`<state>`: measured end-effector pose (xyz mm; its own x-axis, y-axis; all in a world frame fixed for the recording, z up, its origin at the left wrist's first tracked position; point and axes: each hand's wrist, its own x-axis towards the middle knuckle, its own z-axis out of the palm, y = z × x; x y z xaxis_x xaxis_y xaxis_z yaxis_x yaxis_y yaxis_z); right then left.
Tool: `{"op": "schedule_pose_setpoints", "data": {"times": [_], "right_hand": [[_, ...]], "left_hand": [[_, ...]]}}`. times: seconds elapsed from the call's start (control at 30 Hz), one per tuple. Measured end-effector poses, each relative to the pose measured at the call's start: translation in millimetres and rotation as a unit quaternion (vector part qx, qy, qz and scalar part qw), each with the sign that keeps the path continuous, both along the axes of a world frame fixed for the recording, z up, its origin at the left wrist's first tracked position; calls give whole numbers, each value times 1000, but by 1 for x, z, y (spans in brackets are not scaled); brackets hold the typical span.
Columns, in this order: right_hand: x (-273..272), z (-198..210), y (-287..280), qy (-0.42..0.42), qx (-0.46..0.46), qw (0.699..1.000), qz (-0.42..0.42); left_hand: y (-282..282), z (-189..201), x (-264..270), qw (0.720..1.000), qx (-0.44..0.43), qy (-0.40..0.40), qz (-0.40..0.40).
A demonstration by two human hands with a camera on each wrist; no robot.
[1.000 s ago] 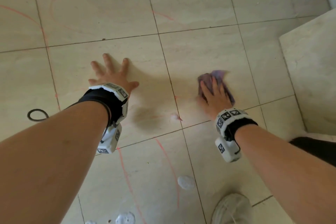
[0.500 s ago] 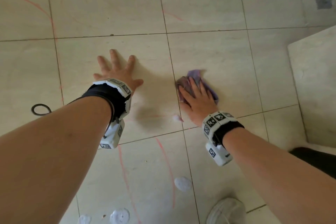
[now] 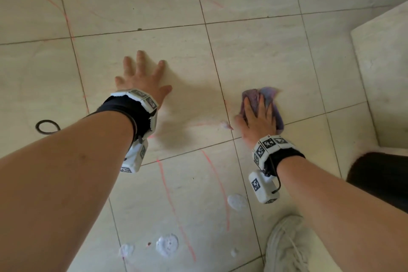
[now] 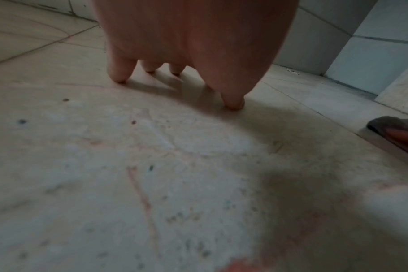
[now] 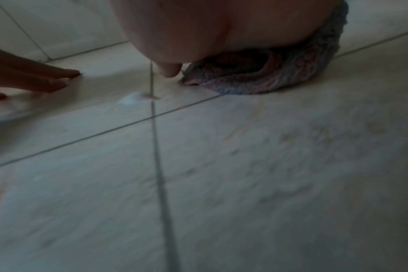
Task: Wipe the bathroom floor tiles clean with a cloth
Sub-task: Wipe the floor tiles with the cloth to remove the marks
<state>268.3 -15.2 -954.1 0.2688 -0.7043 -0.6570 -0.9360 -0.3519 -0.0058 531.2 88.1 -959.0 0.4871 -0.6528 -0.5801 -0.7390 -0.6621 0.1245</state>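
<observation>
Pressing flat on a crumpled purple cloth, the right hand has its fingers laid straight over the fabric, not curled round it; the cloth sits on the floor tiles just right of a grout line, near the corner where four tiles meet. In the right wrist view the palm covers the cloth from above, with the thumb tip beside its left edge. The left hand lies well apart on the neighbouring tile, fingers spread and straight, holding nothing; the left wrist view shows the fingertips touching the tile. A small white foam dab sits at the grout line between the two hands, nearer the right one. Red scribbled lines curve across the nearer tiles, with fainter ones on the far tiles. Further foam blobs lie on the near tile. A dark ring lies on the floor beside the left forearm. A white shoe stands at the bottom edge beneath the right forearm. A raised pale step borders the floor on the right. Both wrists carry black bands with white marker blocks.
</observation>
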Motion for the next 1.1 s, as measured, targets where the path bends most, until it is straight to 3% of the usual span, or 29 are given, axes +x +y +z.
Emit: {"op": "schedule_pose_setpoints", "data": {"times": [0.2, 0.43, 0.6, 0.73, 0.87, 1.0, 1.1], "right_hand": [[40, -4, 38, -9, 4, 1000, 27], [109, -4, 96, -63, 43, 984, 160], [69, -5, 107, -48, 62, 961, 265], [27, -5, 49, 13, 8, 980, 196], [88, -6, 26, -30, -1, 996, 84], [133, -10, 75, -66, 29, 969, 237], [110, -3, 99, -57, 50, 943, 324]], "left_hand": [[32, 5, 25, 999, -7, 32, -5], [79, 8, 50, 999, 5, 32, 17], [81, 8, 51, 999, -1, 37, 27], [78, 8, 45, 998, -14, 40, 46], [76, 6, 40, 997, -11, 41, 61], [77, 7, 41, 997, -14, 40, 62], [77, 7, 42, 997, -16, 44, 63]]}}
